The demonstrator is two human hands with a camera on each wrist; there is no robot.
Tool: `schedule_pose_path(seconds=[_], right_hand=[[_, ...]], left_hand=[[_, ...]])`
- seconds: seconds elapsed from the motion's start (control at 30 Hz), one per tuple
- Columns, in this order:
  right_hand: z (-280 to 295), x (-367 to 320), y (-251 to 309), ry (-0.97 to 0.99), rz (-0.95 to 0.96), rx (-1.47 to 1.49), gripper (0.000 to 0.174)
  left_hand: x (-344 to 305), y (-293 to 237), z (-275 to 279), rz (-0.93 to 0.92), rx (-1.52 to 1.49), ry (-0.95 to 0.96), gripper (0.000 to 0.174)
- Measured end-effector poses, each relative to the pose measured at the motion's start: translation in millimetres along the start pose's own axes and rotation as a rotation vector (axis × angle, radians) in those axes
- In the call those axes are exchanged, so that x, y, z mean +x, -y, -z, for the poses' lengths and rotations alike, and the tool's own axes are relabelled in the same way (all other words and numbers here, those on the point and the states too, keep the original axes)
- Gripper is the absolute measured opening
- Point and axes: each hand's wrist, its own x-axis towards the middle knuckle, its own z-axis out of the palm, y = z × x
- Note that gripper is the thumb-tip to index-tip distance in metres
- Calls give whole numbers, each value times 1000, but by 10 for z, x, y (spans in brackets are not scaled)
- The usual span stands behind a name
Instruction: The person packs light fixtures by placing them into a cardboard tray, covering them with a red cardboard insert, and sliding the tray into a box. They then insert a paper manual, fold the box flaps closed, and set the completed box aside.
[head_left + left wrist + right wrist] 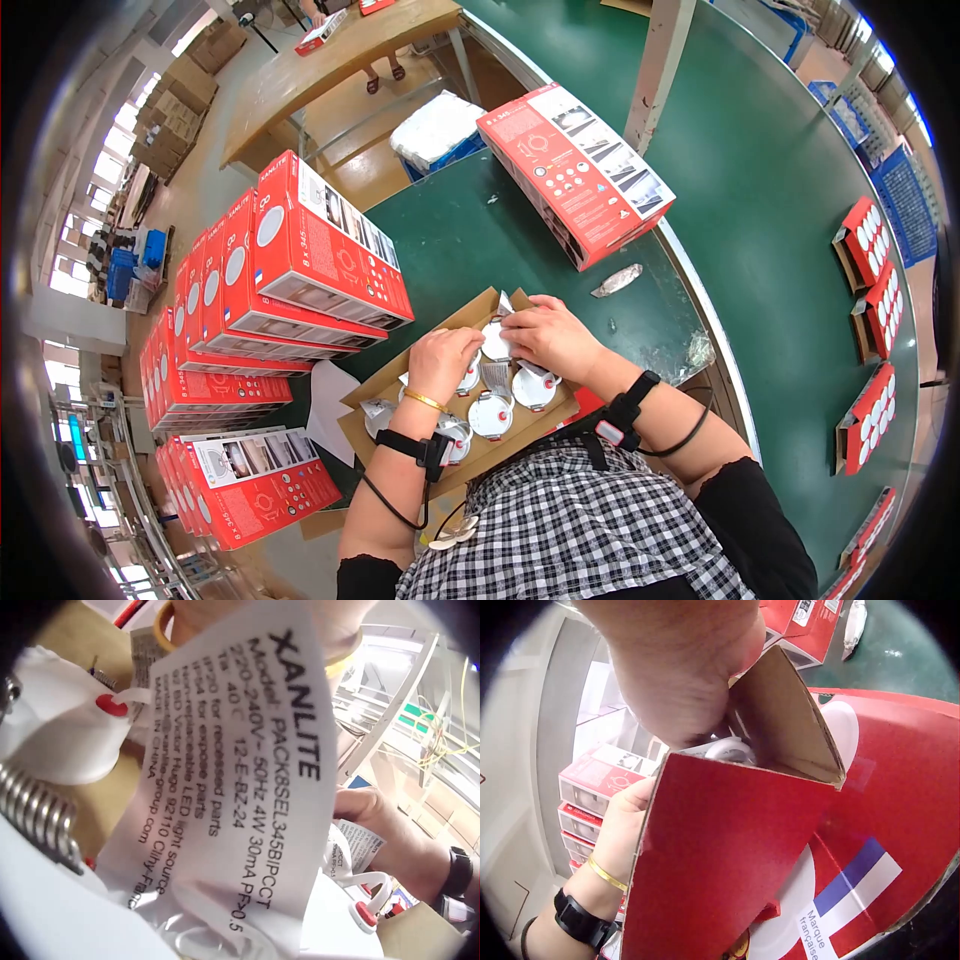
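An open cardboard box (pixel 528 428) holds several white round spotlights (pixel 490 415) with red plugs, metal springs and printed labels. Both hands meet over the far end of the box. There my right hand (pixel 552 338) grips the edge of a white spotlight (pixel 494 341). My left hand (pixel 440 362) is beside it, fingers bent and fingertips right at that spotlight; I cannot tell whether they hold it. A printed label (pixel 232 765) hides most of the left hand in the left wrist view. In the right wrist view, my right hand (pixel 682 675) reaches into the box, its fingertips hidden.
Red printed boxes (pixel 330 250) stand stacked on the left. Another red box (pixel 575 170) lies on the green table (pixel 450 220), with a crumpled wrapper (pixel 617 281) nearby. More red packs (pixel 872 420) line the right-hand surface. A post (pixel 660 75) rises behind.
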Motion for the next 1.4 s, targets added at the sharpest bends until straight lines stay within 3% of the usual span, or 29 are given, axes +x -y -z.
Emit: schedule_pose_path(seconds=[0.7, 0.8, 0.87, 0.93, 1.03, 1.1, 1.27, 1.33, 1.4], right_hand=[[-7, 2, -17, -13, 31, -32, 24], [16, 1, 6, -41, 19, 7, 24], [75, -1, 46, -43, -16, 69, 23], [121, -39, 82, -133, 26, 68, 26], [249, -120, 160, -152, 45, 108, 28], [351, -187, 208, -205, -25, 79, 29], [393, -541, -5, -195, -214, 140, 29], [371, -655, -85, -166, -271, 173, 30], [305, -747, -163, -129, -387, 282, 31]], left_hand=[[30, 10, 18, -25, -17, 39, 6], [-8, 23, 163, 85, -121, 52, 12], [-63, -52, 449, 165, -251, -128, 13], [-246, -64, 787, 276, -334, -181, 13], [-676, -34, 1138, 378, -360, -213, 13], [-989, 6, 1267, 521, -294, -124, 15], [-1657, 90, 1350, 539, -132, -210, 19], [-1965, 137, 1296, 750, -176, -344, 21], [-2342, 318, 1058, 766, -235, -374, 28]])
